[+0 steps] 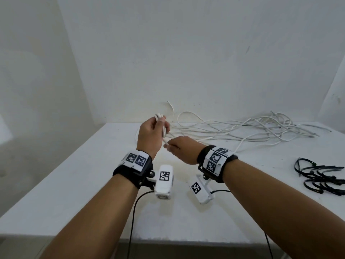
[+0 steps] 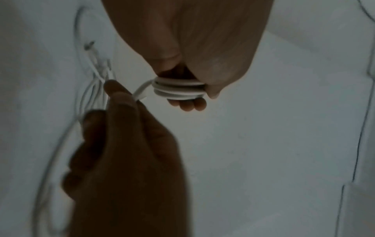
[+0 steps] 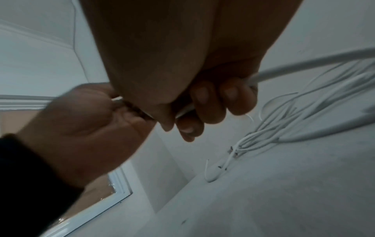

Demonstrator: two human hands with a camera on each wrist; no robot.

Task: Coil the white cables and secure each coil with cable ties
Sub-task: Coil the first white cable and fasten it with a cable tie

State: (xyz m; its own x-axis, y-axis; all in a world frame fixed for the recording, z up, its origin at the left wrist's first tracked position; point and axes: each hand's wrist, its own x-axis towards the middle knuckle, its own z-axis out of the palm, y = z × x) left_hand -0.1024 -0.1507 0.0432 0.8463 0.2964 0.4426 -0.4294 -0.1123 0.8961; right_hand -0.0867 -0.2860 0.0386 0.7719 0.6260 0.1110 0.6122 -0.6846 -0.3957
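My left hand [image 1: 155,131] is raised above the white table [image 1: 93,184] and grips a small coil of white cable [image 1: 161,124], its loops wound round the fingers [image 2: 178,89]. My right hand [image 1: 177,148] sits just below and right of it, curled round the free run of the same cable [image 3: 304,65], which leads out of the coil. Several loose white cables [image 1: 252,128] lie tangled along the back of the table. A heap of black cable ties [image 1: 321,176] lies at the right edge, away from both hands.
A white wall [image 1: 186,53] rises directly behind the table. The table's front edge [image 1: 168,238] runs below my forearms, and its left edge drops to the floor. Black camera leads [image 1: 132,221] hang from both wrists.
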